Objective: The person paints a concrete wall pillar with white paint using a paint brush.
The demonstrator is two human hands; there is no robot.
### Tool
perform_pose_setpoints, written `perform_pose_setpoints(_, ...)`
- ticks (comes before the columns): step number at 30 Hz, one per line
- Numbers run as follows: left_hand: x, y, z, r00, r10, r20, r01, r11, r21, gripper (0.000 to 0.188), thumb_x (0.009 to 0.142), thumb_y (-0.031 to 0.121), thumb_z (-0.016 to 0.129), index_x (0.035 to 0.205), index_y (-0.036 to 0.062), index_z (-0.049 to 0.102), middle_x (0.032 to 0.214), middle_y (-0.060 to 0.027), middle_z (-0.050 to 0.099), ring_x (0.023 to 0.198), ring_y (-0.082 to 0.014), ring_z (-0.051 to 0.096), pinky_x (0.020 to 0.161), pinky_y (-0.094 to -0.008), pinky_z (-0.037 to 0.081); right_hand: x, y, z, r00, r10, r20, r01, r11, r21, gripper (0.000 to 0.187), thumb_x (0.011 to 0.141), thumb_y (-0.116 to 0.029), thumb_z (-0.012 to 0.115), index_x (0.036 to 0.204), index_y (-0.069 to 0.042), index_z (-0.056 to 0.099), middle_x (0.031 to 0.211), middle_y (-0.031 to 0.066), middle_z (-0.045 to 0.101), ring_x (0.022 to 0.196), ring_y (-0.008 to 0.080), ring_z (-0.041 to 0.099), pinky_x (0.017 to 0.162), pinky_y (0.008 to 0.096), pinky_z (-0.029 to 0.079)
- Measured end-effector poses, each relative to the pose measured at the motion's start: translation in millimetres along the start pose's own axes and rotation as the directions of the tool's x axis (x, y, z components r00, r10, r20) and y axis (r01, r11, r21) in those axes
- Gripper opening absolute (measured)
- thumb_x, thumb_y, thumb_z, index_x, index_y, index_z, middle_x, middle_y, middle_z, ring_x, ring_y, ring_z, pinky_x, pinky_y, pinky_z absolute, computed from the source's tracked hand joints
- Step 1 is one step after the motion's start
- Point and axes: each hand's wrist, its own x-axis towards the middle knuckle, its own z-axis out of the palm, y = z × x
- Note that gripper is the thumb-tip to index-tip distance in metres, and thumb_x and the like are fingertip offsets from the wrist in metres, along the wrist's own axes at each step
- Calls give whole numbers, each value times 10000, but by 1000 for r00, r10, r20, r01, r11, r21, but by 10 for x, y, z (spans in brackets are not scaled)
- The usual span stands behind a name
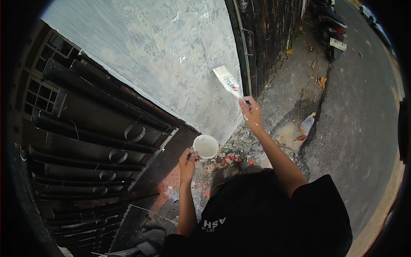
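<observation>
My right hand (251,112) is closed round the handle of a flat paintbrush (227,80), its pale bristles pointing up and left. White paint spots mark the fingers. Behind the brush stands a wall (171,55) with a patchy whitish-grey coat; whether the bristles touch it I cannot tell. Lower and to the left, my left hand (187,160) grips the rim of a small white tub (206,147) that holds pale, whitish paint. The tub hangs near the wall's bottom corner, in front of my body.
A black metal fence (98,132) with thick bars and rings runs along the left. Dark boarding (274,34) with a thin pipe adjoins the wall's right edge. A parked motorcycle (334,30) stands at the far right beside the asphalt road (355,128). Rubble and dry leaves lie on the ground.
</observation>
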Motion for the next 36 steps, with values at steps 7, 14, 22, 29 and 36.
perform_pose_setpoints(7,16,-21,63,998,-52,-19,52,999,16,74,771,25,457,731,17,519,656,-15,501,615,-69,478,581,-205,397,88,472,253,996,-76,-55,53,942,-332,286,750,-344,599,816,-70,553,565,86,526,505,194,509,485,315,387)
perform_pose_setpoints(14,131,-111,124,1000,-22,-9,22,999,-44,65,779,41,480,732,16,517,649,-26,521,600,-82,501,561,-211,404,96,351,-188,1000,8,11,1,769,-639,367,709,-436,593,825,-89,575,658,137,578,647,301,582,564,375,440)
perform_pose_setpoints(22,255,-174,131,1000,24,-3,-24,998,59,79,791,48,482,725,19,513,648,-18,522,607,-77,502,569,-217,408,-27,-669,-862,760,67,647,97,972,-214,320,690,-365,629,736,-50,601,616,91,564,548,237,521,544,333,405)
perform_pose_setpoints(29,306,-21,345,980,172,105,-187,970,156,38,771,-6,457,747,-2,486,667,-27,513,635,-72,490,574,-217,395,-361,-910,-429,712,-86,697,588,615,-525,208,693,-297,636,794,-116,622,670,93,585,663,228,557,639,355,413)
perform_pose_setpoints(36,389,-70,428,993,96,62,-102,990,99,55,759,-10,456,757,-4,511,680,-23,527,640,-68,490,587,-214,404,-396,-904,-380,735,-38,677,565,586,-581,242,681,-340,626,783,-121,616,654,99,583,718,284,560,682,385,418)
